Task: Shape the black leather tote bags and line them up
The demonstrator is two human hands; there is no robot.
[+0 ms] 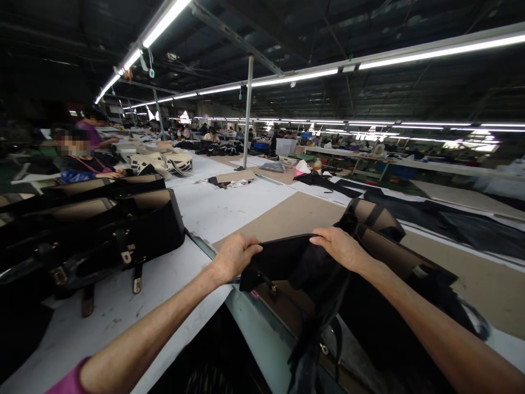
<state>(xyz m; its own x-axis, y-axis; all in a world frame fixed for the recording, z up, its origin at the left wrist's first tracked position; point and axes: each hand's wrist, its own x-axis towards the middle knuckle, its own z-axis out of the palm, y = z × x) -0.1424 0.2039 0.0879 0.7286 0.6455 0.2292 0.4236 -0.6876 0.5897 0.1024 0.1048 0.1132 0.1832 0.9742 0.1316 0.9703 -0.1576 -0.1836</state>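
Between my two hands a black fabric bag piece [287,257] is stretched by its upper edge. My left hand [235,256] pinches the left end, thumb against fingers. At the other end, my right hand [338,247] grips the same edge in a pinch. The black material hangs down below the hands in folds, and a small metal fitting shows on it. Just right of my right hand stand black bags with tan linings [381,243], partly hidden by my forearm.
Several black handbags [151,230] with gold-coloured clasps stand on the white-covered table [205,200] at left. Brown board [287,213] lies ahead, black fabric [459,219] to the right. A metal post [248,115] rises beyond. Co-workers [88,153] are at the far left.
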